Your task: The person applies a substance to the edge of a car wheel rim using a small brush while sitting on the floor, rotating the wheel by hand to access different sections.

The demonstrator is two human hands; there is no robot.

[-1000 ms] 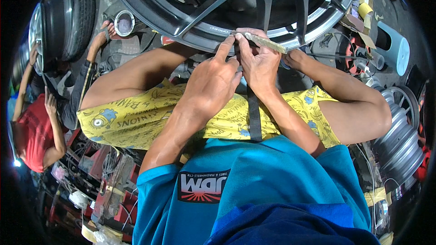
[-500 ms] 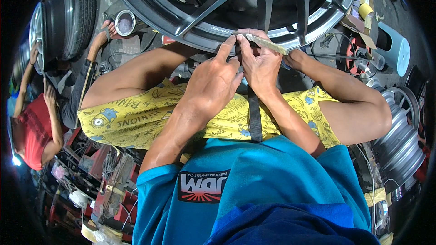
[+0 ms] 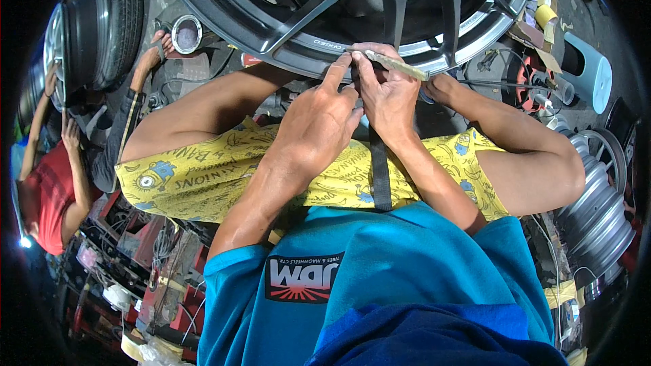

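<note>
A grey multi-spoke wheel rim (image 3: pixel 298 24) fills the top of the view, its near edge over my lap. My right hand (image 3: pixel 392 98) is closed on a thin, pale, rough-looking strip (image 3: pixel 400 66), pinched between thumb and fingers. The strip's narrow dark end points left along the rim's lip. My left hand (image 3: pixel 313 118) meets it from the left, its index fingertip pressed close to that dark end and the lip. Its other fingers curl under toward my right hand; what they grip, if anything, is hidden.
At far left, a person in red (image 3: pixel 51 190) handles a wheel with a tyre (image 3: pixel 122 30). A round can (image 3: pixel 187 34) stands by that person's foot. On the right are a light-blue plastic stool (image 3: pixel 597 74), a cardboard box (image 3: pixel 536 30) and silver rims (image 3: pixel 590 196).
My hands stay almost in place at the rim's lip; the strip's right end has shifted very slightly. At left, the other person's nearer hand has moved a little upward.
</note>
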